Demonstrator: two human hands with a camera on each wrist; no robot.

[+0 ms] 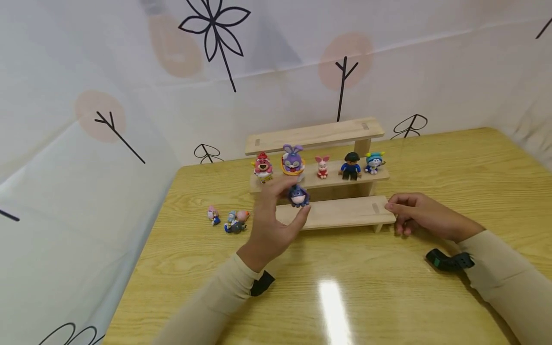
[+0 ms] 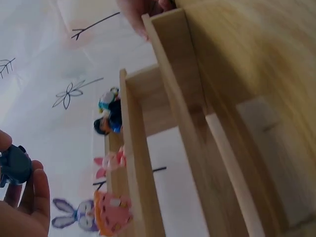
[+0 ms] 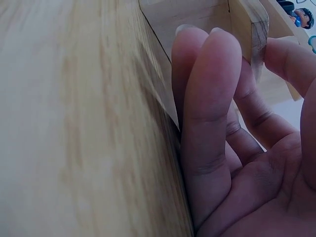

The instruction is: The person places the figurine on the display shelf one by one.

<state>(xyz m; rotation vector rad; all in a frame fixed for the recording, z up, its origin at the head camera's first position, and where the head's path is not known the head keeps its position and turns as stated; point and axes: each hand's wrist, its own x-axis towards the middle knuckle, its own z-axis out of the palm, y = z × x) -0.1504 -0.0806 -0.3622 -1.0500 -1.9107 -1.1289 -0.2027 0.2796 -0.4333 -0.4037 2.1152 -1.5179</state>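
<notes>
My left hand pinches a small blue donkey figurine between thumb and fingers, over the lowest step of a wooden tiered shelf. In the left wrist view the donkey's rounded dark-blue body shows between the fingertips. My right hand grips the right end of that lowest step; in the right wrist view, thumb and finger hold the board's end while the other fingers curl close to the table. On the middle step stand a pink bear, a purple rabbit and a piglet.
Further right on the middle step are a figure in dark cap and a blue horned figure. Several small figurines lie on the wooden table, left of the shelf. A patterned white cloth hangs behind.
</notes>
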